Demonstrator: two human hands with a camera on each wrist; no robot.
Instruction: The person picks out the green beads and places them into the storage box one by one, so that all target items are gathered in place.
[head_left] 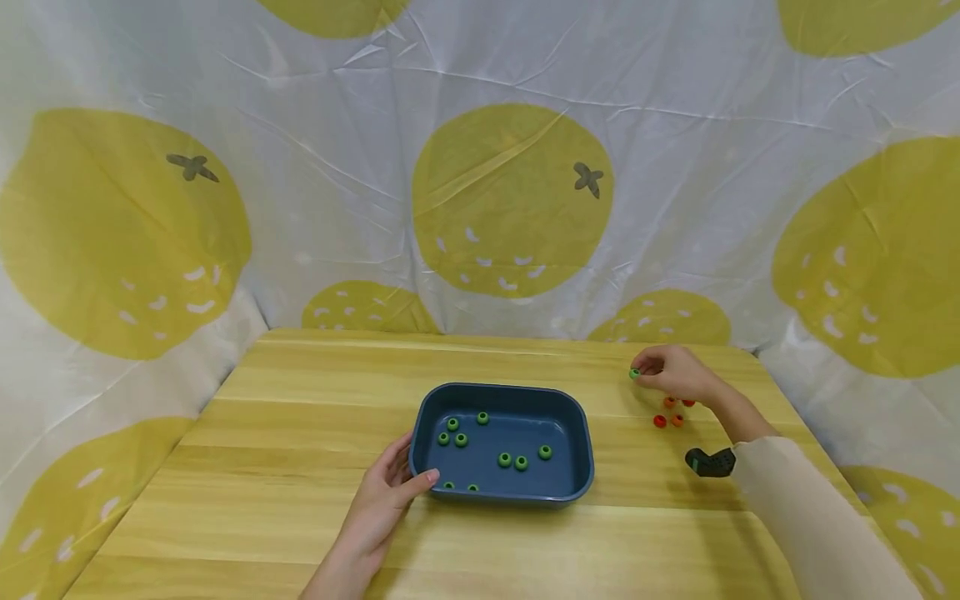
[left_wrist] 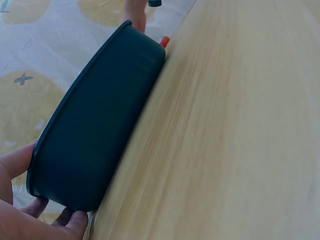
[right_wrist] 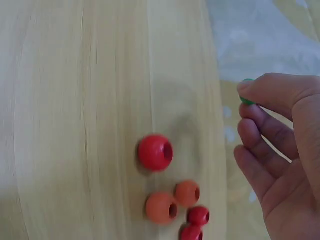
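Observation:
A dark blue rectangular tub (head_left: 495, 499) stands mid-table with several green beads (head_left: 505, 459) scattered over its floor. My left hand (head_left: 381, 498) grips its left end, thumb over the rim and fingers against the outer wall, as the left wrist view also shows. Off to the right, my right hand (head_left: 678, 372) pinches one green bead (right_wrist: 247, 92) between thumb and forefinger, raised over the table. Below that hand lie red beads (right_wrist: 155, 152) and orange beads (right_wrist: 161, 208), each with a hole through it.
A small black object (head_left: 709, 462) appears beside the right sleeve, near the wrist. The wooden table (head_left: 300, 433) ends at the back against a white curtain (head_left: 337, 167) printed with big yellow fruit.

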